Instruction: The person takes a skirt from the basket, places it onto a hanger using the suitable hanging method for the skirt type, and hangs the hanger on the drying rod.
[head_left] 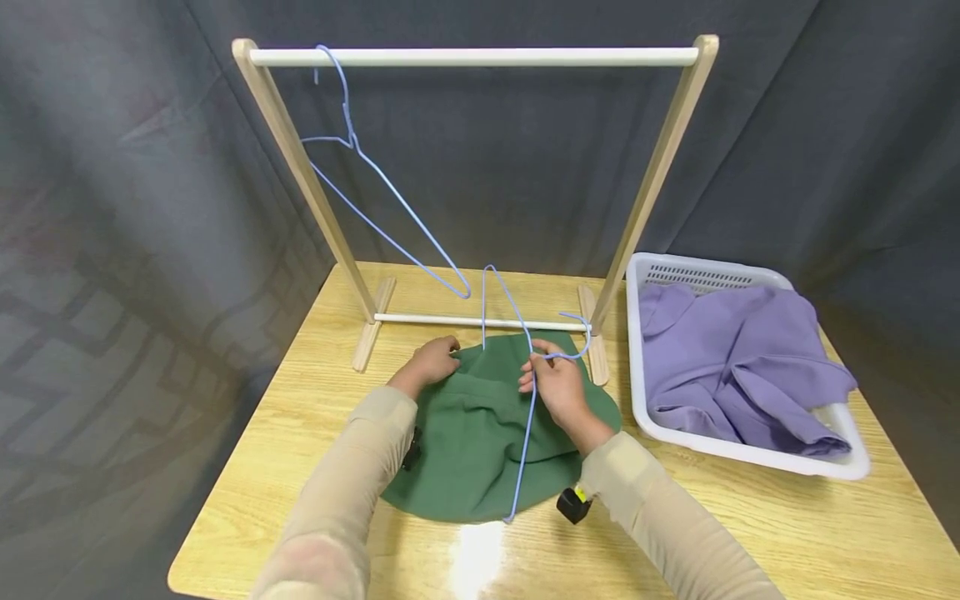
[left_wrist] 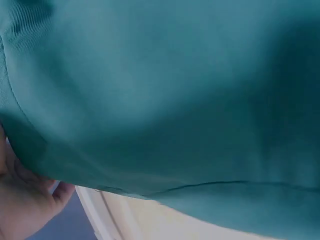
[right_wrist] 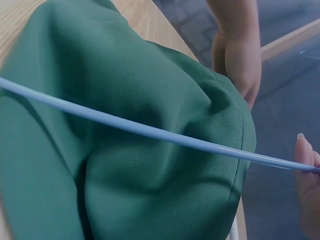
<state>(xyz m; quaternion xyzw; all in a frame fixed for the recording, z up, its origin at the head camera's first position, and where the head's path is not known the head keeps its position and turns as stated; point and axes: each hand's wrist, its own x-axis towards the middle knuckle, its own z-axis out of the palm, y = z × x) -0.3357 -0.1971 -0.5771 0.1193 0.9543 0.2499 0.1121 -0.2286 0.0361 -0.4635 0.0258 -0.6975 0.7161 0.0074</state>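
Note:
A green garment [head_left: 465, 450] lies rumpled on the table in front of me. My left hand [head_left: 435, 362] grips its far left edge; in the left wrist view the fingers curl at the cloth's border. My right hand [head_left: 558, 383] pinches a blue hanger [right_wrist: 150, 131] near its neck, the hook pointing right. One arm of this hanger reaches toward me across the garment, while the other end rises beyond the far edge. Part of its lower bar disappears at that edge; whether it is inside or behind the cloth I cannot tell.
A wooden rack with a white top rail [head_left: 480, 57] stands at the back of the table [head_left: 262, 492]. From the rail's left end hangs a second blue hanger [head_left: 350, 133]. To the right, a white basket [head_left: 636, 358] holds purple cloth [head_left: 720, 358].

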